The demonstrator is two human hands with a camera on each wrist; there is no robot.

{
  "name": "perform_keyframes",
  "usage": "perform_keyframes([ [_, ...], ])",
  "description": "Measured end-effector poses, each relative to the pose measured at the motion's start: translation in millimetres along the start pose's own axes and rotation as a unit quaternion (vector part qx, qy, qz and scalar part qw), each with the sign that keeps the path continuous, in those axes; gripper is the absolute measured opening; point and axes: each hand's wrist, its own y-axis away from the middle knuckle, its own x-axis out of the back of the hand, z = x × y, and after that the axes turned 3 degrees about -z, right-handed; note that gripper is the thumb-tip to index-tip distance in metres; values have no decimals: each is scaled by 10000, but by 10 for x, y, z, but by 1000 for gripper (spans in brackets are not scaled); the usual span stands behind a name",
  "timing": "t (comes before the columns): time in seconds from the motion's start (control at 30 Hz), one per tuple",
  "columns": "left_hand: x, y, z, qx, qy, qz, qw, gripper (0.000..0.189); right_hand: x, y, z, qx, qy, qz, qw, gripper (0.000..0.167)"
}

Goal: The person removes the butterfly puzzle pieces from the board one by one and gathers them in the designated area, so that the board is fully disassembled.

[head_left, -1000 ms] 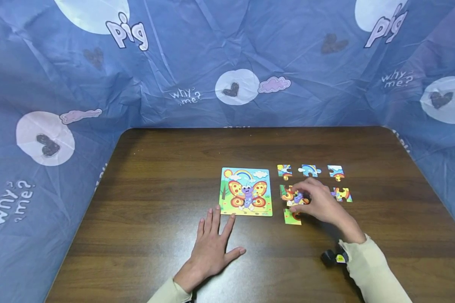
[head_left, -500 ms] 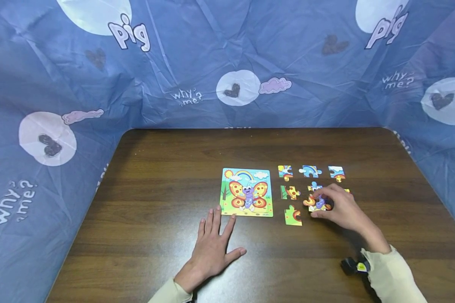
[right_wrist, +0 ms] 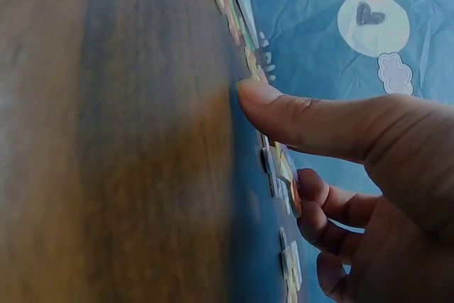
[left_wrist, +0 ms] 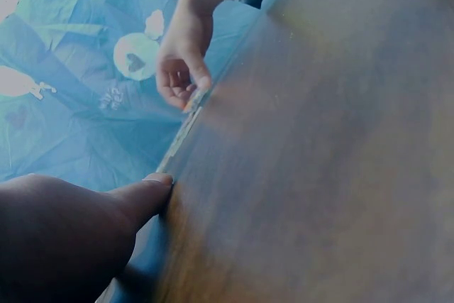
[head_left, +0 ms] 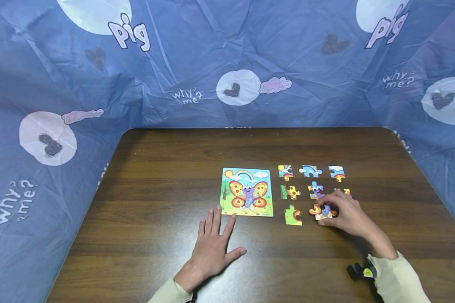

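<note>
In the head view my right hand (head_left: 349, 212) pinches a jigsaw piece (head_left: 323, 212) showing the butterfly's lower body, between thumb and fingers. It hangs low or lies at the table, just below the centre jigsaw piece (head_left: 316, 190); any contact cannot be told. To its left lies the green corner piece (head_left: 293, 215). My left hand (head_left: 209, 248) lies palm down with fingers spread. Its fingertips reach the lower left edge of the square butterfly picture board (head_left: 246, 192). In the right wrist view the right thumb (right_wrist: 305, 118) and curled fingers show.
Three pieces stand in the back row: a sun piece (head_left: 285, 171), a rainbow piece (head_left: 310, 171) and a cloud piece (head_left: 336, 172). A left wing piece (head_left: 290, 192) lies below them; my right hand partly hides a right piece (head_left: 348, 192). Printed blue cloth (head_left: 197, 50) surrounds the table (head_left: 155, 181).
My right hand has carried the butterfly body piece right and toward me, from over the left pieces to below the centre piece. The left hand has stayed in place.
</note>
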Motion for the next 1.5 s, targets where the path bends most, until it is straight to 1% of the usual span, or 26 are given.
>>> perform_keyframes([
  [0.17,-6,-7,2,51,-11,-52,10000,88,-2,37,25,-98,-106,-178,9997,47],
  [0.33,-5,-9,1,47,-9,-22,10000,87,-12,62,60,-131,-160,-291,9994,49],
  [0.6,21,5,9,34,11,-21,10000,87,-20,78,104,-32,-4,-272,9996,49],
  [0.93,21,-2,8,39,-31,-43,10000,87,-27,76,88,-66,-281,-353,9990,50],
  [1.17,13,-3,6,41,30,-55,10000,87,-46,65,79,-55,-130,-363,9992,52],
  [1.5,-1,-6,-4,7,-34,2,10000,87,-48,57,77,-124,-178,-415,9989,52],
])
